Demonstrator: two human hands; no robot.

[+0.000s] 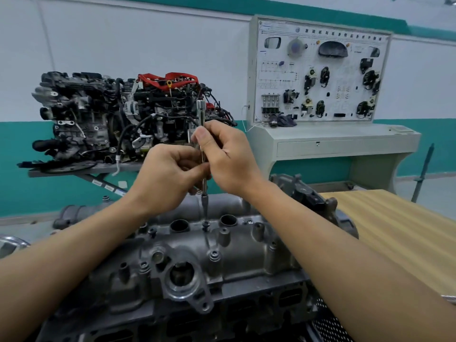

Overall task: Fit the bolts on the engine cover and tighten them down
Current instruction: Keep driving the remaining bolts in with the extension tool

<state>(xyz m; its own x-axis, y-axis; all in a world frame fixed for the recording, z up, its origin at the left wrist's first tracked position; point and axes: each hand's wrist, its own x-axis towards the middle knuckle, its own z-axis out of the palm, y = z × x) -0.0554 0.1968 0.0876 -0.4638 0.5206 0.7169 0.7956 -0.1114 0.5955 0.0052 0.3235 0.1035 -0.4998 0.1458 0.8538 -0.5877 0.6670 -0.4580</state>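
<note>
One bolt (205,225) stands in its hole near the middle of the engine cover (246,255), low in front of the person; other bolts (214,254) sit in bosses around it. A long thin driver (204,199) stands upright, its tip seemingly on that bolt's head. The right hand (227,156) pinches the shaft high up and the left hand (170,178) pinches it just below, fingers curled round it. Held so far above the tip, any lean could let the bit jump out, or run the bolt in crooked and cross its thread
</note>
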